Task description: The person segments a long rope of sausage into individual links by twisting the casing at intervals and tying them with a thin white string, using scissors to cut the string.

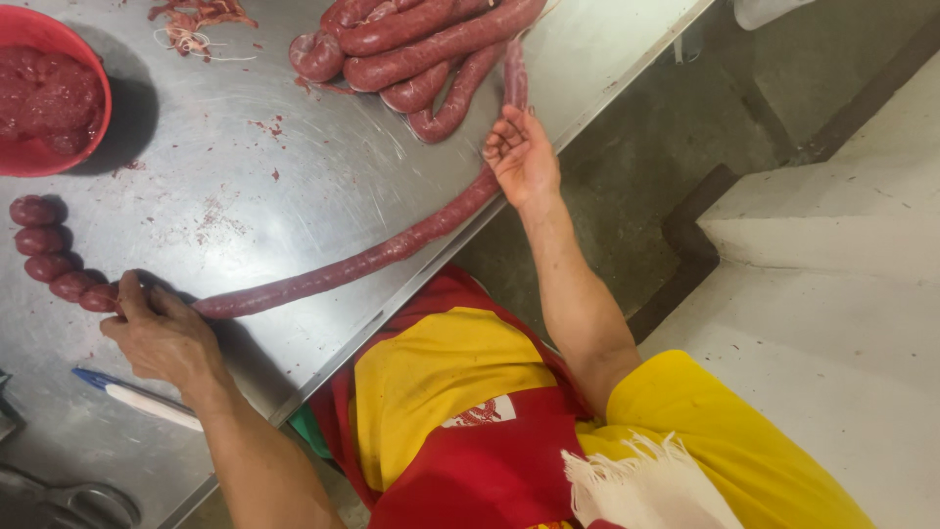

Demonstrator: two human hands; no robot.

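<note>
My left hand (162, 333) pinches the sausage (343, 266) where five short links (49, 257) end; my right hand (522, 157), palm open, supports the long untied stretch reaching the coiled pile (411, 49) beyond it.

Left hand (162, 333) pinches long dark-red sausage (362, 263) on steel desk (323, 167), next to short tied links (54, 257). Right hand (522, 155), palm open, touches sausage near desk edge. Coiled sausage pile (411, 49) beyond. Red bowl (44, 98) of meat, pen (137, 397), scissors (73, 502) on the left.
</note>
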